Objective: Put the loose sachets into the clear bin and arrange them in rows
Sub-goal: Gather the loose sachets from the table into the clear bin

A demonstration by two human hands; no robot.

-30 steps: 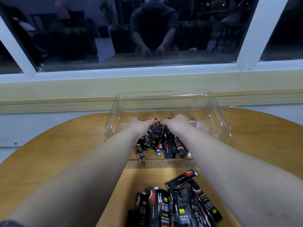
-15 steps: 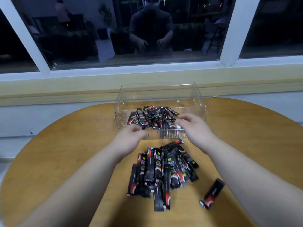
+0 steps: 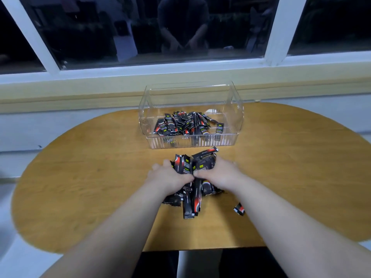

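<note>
Two hands, one bundle: the left hand [image 3: 169, 177] and the right hand [image 3: 220, 174] have closed in from either side on the loose sachets [image 3: 185, 165], each grip clamped round the upper part of the pile, thumbs almost meeting in the middle. A second ago both hands were deep in the clear bin [image 3: 190, 141], settling the batch they had just dropped. Half a second ago they were backing out over its front wall. Now they are down on the desk [image 3: 100, 177] and loading up again.

The gathered sachets stand up between the palms, tips fanned toward the bin. More of the pile trails out under the wrists toward the person, flat on the wood. The picture is smeared with motion, so I can't say whether the bundle has left the desk or is only squeezed together.

Out to the right, a stray sachet [image 3: 239, 209] lies apart from the pile, half hidden by the right forearm, and this grab misses it.

Just beyond the hands sits the bin, close to the pile. The heap inside [image 3: 184, 123] lies toward its left and middle, leaning every which way, with one sachet off to the right. No rows yet!

So another transfer is starting. By my reckoning roughly half the stock is in, with the arranging untouched.
</note>
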